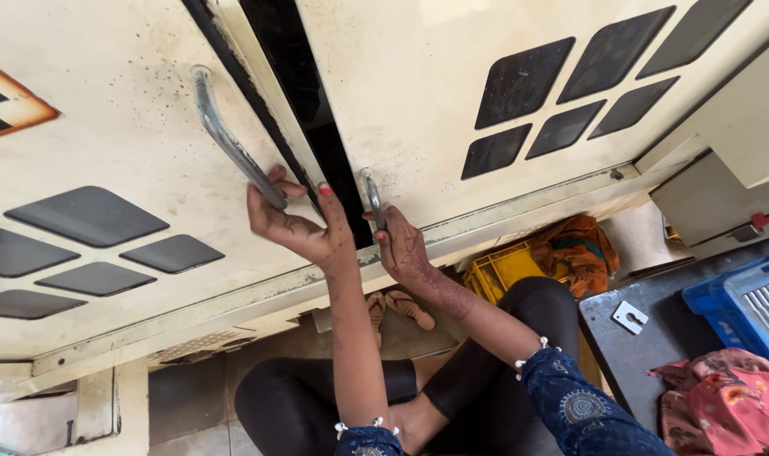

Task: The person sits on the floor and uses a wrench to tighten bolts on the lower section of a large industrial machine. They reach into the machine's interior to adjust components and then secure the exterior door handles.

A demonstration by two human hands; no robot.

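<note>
Gripping: my left hand wraps left door handle; right hand wraps right door handle. Risk: pinched fingers, narrow gap btw doors.

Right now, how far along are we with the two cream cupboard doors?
Done: left hand grips the long curved metal handle of the left cream door; right hand grips the short metal handle of the right cream door. In hand: a narrow dark gap shows between them. Left: neither door is swung wide.
</note>
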